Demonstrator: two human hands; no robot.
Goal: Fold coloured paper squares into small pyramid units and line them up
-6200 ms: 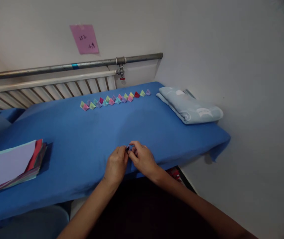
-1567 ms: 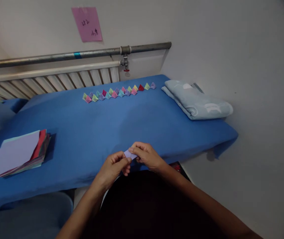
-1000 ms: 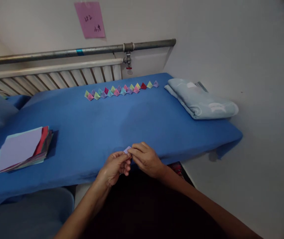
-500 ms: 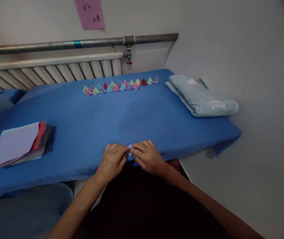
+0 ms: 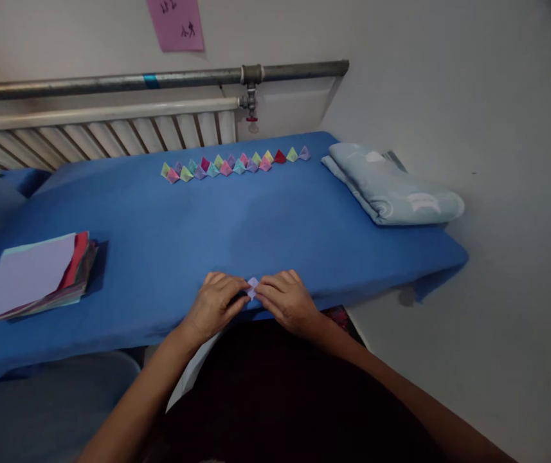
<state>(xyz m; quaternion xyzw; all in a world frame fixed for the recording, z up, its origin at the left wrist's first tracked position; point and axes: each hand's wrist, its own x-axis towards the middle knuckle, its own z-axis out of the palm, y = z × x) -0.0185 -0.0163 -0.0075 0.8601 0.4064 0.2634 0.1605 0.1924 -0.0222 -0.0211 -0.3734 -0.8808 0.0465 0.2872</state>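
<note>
A small folded piece of lilac paper (image 5: 252,287) is pinched between my two hands at the front edge of the blue-covered table (image 5: 173,231). My left hand (image 5: 216,305) grips its left side with thumb and fingers. On its right side, my right hand (image 5: 287,302) holds it the same way, fingers bent and close together. Parts of the paper are hidden behind the fingertips. Toward the back of the table, several small folded paper pieces (image 5: 225,168) in many colours stand in two staggered rows.
A stack of coloured paper sheets (image 5: 34,273), lilac on top, lies at the left. At the right rests a folded light-blue blanket (image 5: 395,186) against the wall. Behind the table are a radiator (image 5: 130,134) and a metal pipe (image 5: 188,78). A blue stool (image 5: 63,405) stands below, front left.
My left thumb has shifted lower on the lilac paper, and slightly more of the paper shows between my hands. The view has moved a little.
</note>
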